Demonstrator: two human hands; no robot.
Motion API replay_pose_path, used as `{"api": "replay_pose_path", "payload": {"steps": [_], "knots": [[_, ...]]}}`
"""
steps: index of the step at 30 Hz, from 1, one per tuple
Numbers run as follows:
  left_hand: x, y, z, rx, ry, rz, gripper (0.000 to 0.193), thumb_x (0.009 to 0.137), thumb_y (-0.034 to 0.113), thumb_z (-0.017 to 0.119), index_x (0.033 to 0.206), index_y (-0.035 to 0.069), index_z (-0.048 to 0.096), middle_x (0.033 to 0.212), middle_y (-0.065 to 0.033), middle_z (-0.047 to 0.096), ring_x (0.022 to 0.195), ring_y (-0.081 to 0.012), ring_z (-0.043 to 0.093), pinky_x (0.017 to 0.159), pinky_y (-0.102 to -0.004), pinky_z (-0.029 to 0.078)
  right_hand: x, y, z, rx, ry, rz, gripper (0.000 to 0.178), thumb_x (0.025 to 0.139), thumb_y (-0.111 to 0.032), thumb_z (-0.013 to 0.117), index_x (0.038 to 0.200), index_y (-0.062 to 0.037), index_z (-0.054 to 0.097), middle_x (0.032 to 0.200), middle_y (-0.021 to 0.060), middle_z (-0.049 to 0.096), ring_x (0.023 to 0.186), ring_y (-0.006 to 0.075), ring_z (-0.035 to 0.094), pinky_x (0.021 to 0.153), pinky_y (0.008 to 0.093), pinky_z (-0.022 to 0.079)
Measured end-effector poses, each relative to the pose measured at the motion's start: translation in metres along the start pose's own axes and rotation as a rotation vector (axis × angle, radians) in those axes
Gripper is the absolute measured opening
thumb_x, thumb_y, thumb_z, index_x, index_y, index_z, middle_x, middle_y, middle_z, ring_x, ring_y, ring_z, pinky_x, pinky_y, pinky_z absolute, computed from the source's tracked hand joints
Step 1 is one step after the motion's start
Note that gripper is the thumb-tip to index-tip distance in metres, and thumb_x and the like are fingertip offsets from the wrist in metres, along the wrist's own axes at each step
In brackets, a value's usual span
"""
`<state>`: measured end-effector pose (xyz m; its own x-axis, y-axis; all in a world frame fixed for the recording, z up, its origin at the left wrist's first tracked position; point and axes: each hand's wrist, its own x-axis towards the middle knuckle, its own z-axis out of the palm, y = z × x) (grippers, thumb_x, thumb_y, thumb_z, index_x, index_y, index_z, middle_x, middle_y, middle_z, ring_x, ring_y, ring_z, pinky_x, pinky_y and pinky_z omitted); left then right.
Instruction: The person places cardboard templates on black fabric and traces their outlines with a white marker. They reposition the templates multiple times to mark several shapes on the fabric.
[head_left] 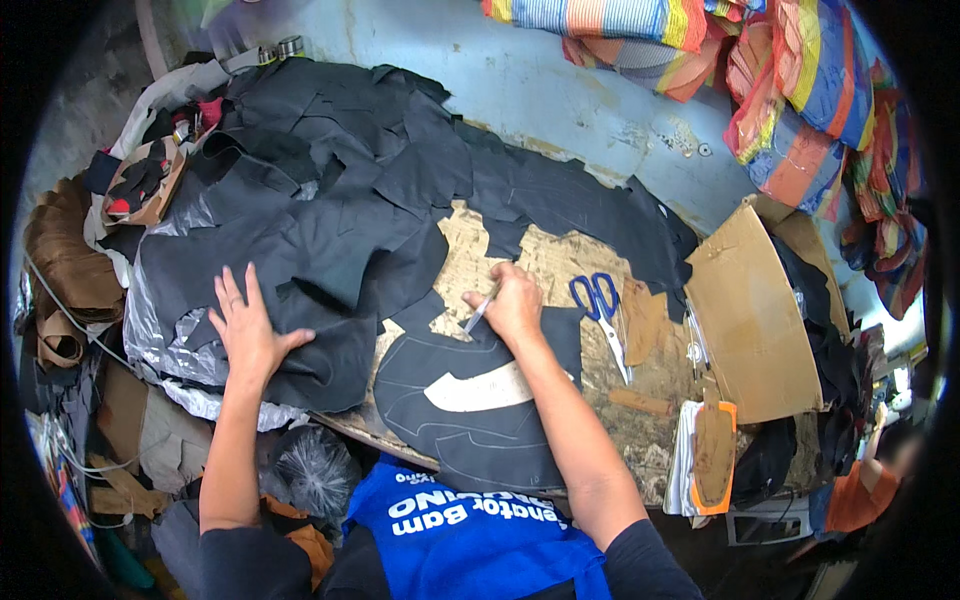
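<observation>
My left hand [250, 330] has its fingers spread over the heaped black sheet material [330, 250], which looks like leather. In my right hand [515, 305] is a slim, pale pen [480, 312], pointing down toward a black piece [490, 445] on the worktable. Pale curved outlines are drawn on that piece. A white curved template [480, 388] lies on it, partly hidden by my right forearm. To the right of my right hand lie scissors [602, 312] with dark blue handles, next to a brown template [645, 320].
A cardboard box [755, 315] with black material stands on the right. A white-and-orange pad [690, 460] lies before it, under another brown template [713, 455]. Striped woven bundles [790, 150] hang at upper right. At far right is another person [870, 490].
</observation>
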<state>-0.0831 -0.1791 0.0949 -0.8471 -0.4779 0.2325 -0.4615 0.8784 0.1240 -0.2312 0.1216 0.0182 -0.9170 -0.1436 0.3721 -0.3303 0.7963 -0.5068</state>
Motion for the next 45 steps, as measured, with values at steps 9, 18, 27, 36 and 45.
{"api": "replay_pose_path", "payload": {"steps": [9, 18, 27, 36, 45], "knots": [[-0.034, -0.033, 0.006, -0.05, 0.177, -0.159, 0.107, 0.046, 0.045, 0.087, 0.135, 0.005, 0.042, 0.141, -0.0214, 0.035, 0.131, -0.0362, 0.032, 0.101, -0.0507, 0.029, 0.038, -0.045, 0.05, 0.371, -0.106, 0.143, 0.067, 0.067, -0.055, 0.075, 0.11, -0.006, 0.059, 0.09, 0.0151, 0.066, 0.091, 0.0334, 0.063, 0.081, 0.0422, 0.047], [-0.016, -0.054, -0.04, -0.535, 0.094, 0.2, 0.029, 0.062, 0.007, 0.073, 0.084, -0.002, 0.056, 0.07, -0.0152, 0.06, 0.068, -0.0255, 0.059, 0.069, -0.0323, 0.047, 0.053, -0.05, 0.049, 1.057, 0.036, 0.369, 0.037, 0.065, 0.0, 0.076, 0.094, -0.004, 0.053, 0.081, 0.0025, 0.055, 0.074, 0.0122, 0.053, 0.067, 0.0279, 0.046], [0.123, 0.053, -0.092, -0.093, 0.526, 0.729, 0.051, 0.06, 0.007, 0.076, 0.107, 0.008, 0.056, 0.106, -0.0121, 0.059, 0.103, -0.0313, 0.054, 0.088, -0.0397, 0.043, -0.077, 0.0, -0.082, 0.971, 0.332, 0.36, 0.033, 0.071, 0.006, 0.069, 0.093, -0.0048, 0.046, 0.077, 0.0009, 0.044, 0.058, 0.0055, 0.039, 0.052, 0.0191, 0.036], [-0.031, 0.143, 0.058, -0.356, -0.486, 1.033, 0.074, 0.076, 0.057, 0.063, 0.133, 0.011, 0.048, 0.14, -0.0139, 0.042, 0.136, -0.0327, 0.029, 0.105, -0.0665, 0.017, -0.163, 0.019, -0.093, 0.808, 0.229, 0.394, 0.033, 0.075, 0.004, 0.072, 0.092, -0.0073, 0.046, 0.068, -0.0066, 0.04, 0.055, 0.0013, 0.034, 0.05, 0.0171, 0.032], [-0.087, 0.149, 0.064, -0.616, -0.267, 1.073, 0.076, 0.075, 0.041, 0.071, 0.137, 0.009, 0.041, 0.142, -0.0174, 0.038, 0.136, -0.0329, 0.031, 0.108, -0.052, 0.024, -0.143, 0.026, -0.094, 1.394, 0.089, 0.318, 0.042, 0.073, 0.014, 0.07, 0.098, -0.0073, 0.042, 0.096, 0.001, 0.046, 0.074, 0.0033, 0.048, 0.065, 0.0176, 0.043]]}}
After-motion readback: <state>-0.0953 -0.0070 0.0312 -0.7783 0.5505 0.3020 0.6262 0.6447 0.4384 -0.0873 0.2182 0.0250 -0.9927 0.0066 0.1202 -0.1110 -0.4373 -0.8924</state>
